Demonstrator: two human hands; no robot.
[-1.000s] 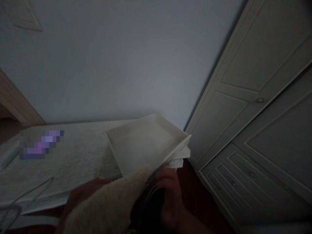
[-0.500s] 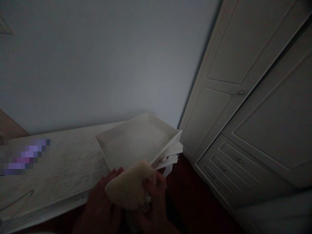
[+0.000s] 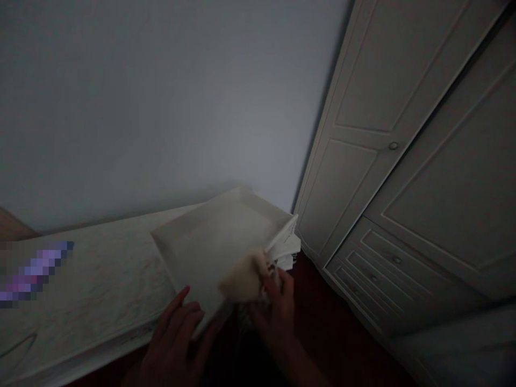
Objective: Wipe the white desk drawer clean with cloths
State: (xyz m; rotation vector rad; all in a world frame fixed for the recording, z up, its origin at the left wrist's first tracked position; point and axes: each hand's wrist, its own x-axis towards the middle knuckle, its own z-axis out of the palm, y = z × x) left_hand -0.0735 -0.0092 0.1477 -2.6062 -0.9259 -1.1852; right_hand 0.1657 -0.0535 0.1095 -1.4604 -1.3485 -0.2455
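Observation:
A white open drawer or shallow tray (image 3: 193, 242) juts out over a white textured surface (image 3: 92, 285), tilted toward me. My left hand (image 3: 177, 333) lies with fingers stretched flat against the tray's near edge. My right hand (image 3: 274, 306) is closed on a cream fluffy cloth (image 3: 242, 279) and presses it onto the tray's near right rim. The room is very dim.
A white panelled wardrobe (image 3: 403, 161) with small round knobs and low drawers fills the right side. A plain pale wall (image 3: 161, 107) rises behind the surface. The dark reddish floor (image 3: 330, 333) shows between the furniture and the wardrobe. A blurred purple patch lies far left.
The fluffy cloth went from hanging low in front of me up onto the tray's rim. My left hand let go of it and moved to the tray's near edge. The view shifted right.

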